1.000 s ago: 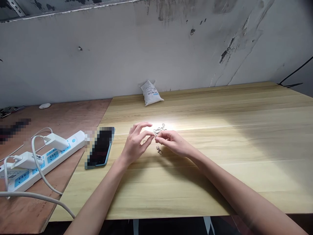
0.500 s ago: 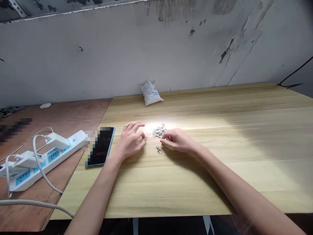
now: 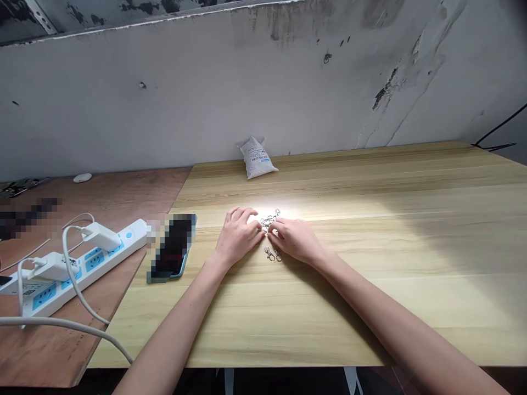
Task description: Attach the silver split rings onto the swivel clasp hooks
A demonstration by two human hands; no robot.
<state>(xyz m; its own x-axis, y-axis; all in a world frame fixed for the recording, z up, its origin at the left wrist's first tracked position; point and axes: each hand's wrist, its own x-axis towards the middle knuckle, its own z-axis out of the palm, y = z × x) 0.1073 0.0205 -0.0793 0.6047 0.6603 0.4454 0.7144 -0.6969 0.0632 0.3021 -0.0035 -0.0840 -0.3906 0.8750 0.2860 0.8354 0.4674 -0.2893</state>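
Note:
My left hand and my right hand meet almost fingertip to fingertip over the table. Each has its thumb and index finger pinched together. A tiny glint of metal shows between the fingertips, too small to make out. Just behind them lies a small heap of silvery lobster clasps, partly covered by my fingers. Nearer to me, a single lobster clasp with a ring lies on the wood. Beside it on the right is another clasp, its upper end hidden under my right hand.
A wood-grain tabletop runs back to a stained grey wall. A white plastic packet sits at the rear. Left of my hands are a phone and a white power strip with plugged-in chargers and loose cables.
My left hand has moved right, bringing its fingertips up to those of my right hand. A second clasp now shows beside the single one. The phone screen has gone dark.

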